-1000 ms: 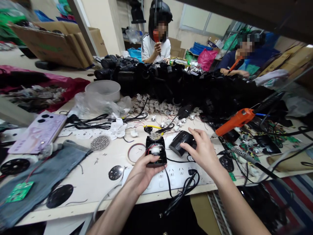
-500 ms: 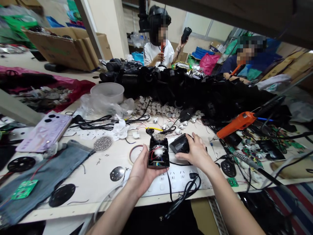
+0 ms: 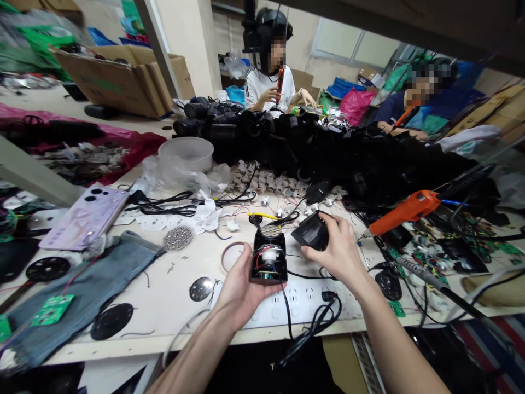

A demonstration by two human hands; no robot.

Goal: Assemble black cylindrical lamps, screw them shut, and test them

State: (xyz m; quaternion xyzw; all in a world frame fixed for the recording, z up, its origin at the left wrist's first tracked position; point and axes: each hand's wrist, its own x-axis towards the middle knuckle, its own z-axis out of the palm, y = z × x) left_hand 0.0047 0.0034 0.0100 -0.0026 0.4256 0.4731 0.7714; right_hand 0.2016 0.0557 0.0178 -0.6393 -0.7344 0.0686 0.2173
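My left hand (image 3: 238, 290) is closed round an opened black housing (image 3: 268, 277), with its open side up. Inside it show a white round motor-like part (image 3: 269, 255), red wires and a small board. A perforated metal grille (image 3: 271, 229) sits at its far end, and a black cord hangs from its near end. In my right hand (image 3: 342, 249) is a black housing cover (image 3: 312, 232), gripped between thumb and fingers and tilted. The cover is apart from the housing, to its right.
A white power strip (image 3: 293, 309) lies below the housing. Rightward are an orange electric screwdriver (image 3: 406, 212), a soldering iron (image 3: 422, 272) and circuit boards. Screws in a dish (image 3: 178, 238), a phone (image 3: 88, 213) and a denim cloth (image 3: 102, 284) lie leftward. Black housings (image 3: 287, 139) are heaped behind; two people sit beyond.
My right hand has raised and turned the cover slightly. My left hand still holds the housing. The view has shifted a little. Across the table, a person has lowered a black object out of sight.
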